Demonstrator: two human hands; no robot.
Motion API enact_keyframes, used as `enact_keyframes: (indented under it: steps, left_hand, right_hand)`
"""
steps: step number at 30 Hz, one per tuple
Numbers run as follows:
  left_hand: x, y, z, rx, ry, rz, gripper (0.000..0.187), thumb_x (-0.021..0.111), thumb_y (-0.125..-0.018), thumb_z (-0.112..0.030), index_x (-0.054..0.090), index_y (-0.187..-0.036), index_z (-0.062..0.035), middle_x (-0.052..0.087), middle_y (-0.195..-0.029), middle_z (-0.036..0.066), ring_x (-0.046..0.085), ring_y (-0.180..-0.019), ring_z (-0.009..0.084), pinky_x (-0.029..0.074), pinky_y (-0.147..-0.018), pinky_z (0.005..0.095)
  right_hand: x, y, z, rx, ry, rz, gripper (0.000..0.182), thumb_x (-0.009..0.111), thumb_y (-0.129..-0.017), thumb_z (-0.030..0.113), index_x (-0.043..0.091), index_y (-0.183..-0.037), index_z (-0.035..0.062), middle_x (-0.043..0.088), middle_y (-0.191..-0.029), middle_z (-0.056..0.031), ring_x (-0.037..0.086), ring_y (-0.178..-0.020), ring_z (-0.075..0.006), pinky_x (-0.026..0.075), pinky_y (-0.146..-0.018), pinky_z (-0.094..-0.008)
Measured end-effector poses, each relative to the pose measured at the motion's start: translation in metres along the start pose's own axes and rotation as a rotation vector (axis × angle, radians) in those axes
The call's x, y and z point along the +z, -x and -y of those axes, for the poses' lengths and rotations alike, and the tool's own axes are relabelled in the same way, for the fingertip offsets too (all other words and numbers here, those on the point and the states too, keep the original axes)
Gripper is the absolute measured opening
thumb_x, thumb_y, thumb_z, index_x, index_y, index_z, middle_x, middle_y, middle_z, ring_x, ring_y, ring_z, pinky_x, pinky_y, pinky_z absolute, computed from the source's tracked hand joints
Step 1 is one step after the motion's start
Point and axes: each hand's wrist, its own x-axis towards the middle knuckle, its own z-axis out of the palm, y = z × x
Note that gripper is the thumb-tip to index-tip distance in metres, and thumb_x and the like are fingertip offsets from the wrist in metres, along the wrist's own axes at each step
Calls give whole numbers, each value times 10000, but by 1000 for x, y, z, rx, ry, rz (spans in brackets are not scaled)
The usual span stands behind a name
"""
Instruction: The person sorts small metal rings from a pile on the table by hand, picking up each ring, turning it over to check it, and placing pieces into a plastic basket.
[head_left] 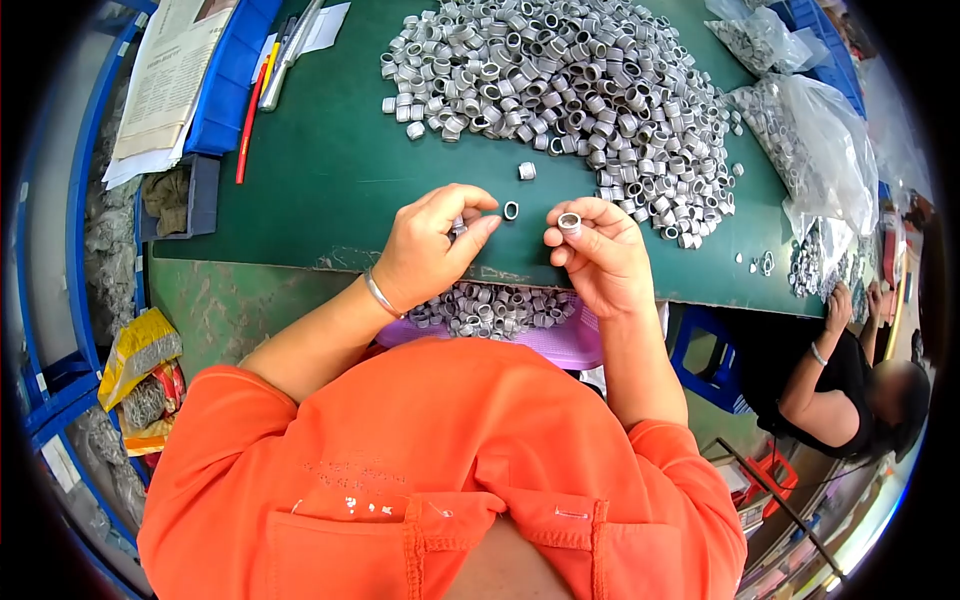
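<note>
My right hand (608,258) pinches a short grey metal ring (569,223) between thumb and fingers, its open end tilted up toward me. My left hand (428,240) is curled, thumb and forefinger nearly meeting, around at least one metal ring (458,226) mostly hidden by the fingers. Just beyond its fingertips a loose ring (511,211) stands on the green table (330,160), apart from the hand. Another loose ring (527,171) lies a little farther back. Behind them spreads a large pile of similar rings (570,80).
Below the table edge, a purple basket (575,345) by my lap holds many rings. Clear bags of parts (815,130) lie at right, near a co-worker (840,390). At left are a red pencil (250,125), a blue tray (232,80) with papers and a grey bin (203,195).
</note>
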Motion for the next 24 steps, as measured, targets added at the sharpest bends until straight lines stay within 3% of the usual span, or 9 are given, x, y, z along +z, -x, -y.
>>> enact_keyframes:
  steps: [4, 6, 7, 10, 14, 24]
  left_hand:
    - [0, 0, -1, -14, 17, -3, 170, 708, -772, -49, 622, -916, -23, 624, -754, 57, 579, -633, 103, 458, -570, 230]
    - [-4, 0, -2, 59, 33, 83, 220, 746, -746, -76, 622, -922, -29, 619, -739, 40, 565, -625, 82, 450, -559, 222]
    - [-3, 3, -5, -35, 106, 109, 268, 777, -717, -95, 620, -925, -32, 613, -725, 29, 549, -621, 64, 442, -549, 218]
    - [2, 5, -15, 6, 214, 82, 244, 779, -705, -69, 622, -888, -34, 613, -723, 42, 562, -615, 90, 441, -546, 223]
    - [0, 6, -12, 31, 165, 70, 167, 755, -714, -40, 639, -835, -38, 632, -748, 58, 598, -637, 145, 470, -568, 256]
    - [-2, 8, -16, 48, 107, 55, 168, 739, -709, -5, 658, -851, -42, 619, -718, 55, 572, -598, 132, 453, -530, 240]
  right_hand:
    - [3, 4, 0, -58, 81, -12, 130, 594, -835, -60, 613, -964, -58, 656, -933, -170, 674, -801, -216, 574, -650, -273]
    - [9, 5, -5, -186, 409, -55, 114, 572, -840, -81, 614, -945, -66, 650, -939, -157, 664, -815, -202, 560, -678, -267]
    - [11, 6, -9, -231, 500, -18, 116, 550, -844, -96, 616, -935, -69, 638, -963, -146, 649, -837, -181, 546, -702, -263]
    - [11, 5, -24, -360, 542, 115, 149, 530, -832, -125, 608, -941, -60, 597, -1000, -126, 614, -868, -154, 527, -721, -253]
    - [14, 8, -24, -218, 496, 83, 171, 520, -821, -139, 602, -947, -58, 576, -1021, -112, 596, -872, -149, 513, -755, -257]
    - [16, 9, -19, -178, 573, 75, 173, 496, -875, -65, 630, -984, -53, 600, -1025, -110, 599, -781, -118, 509, -668, -222]
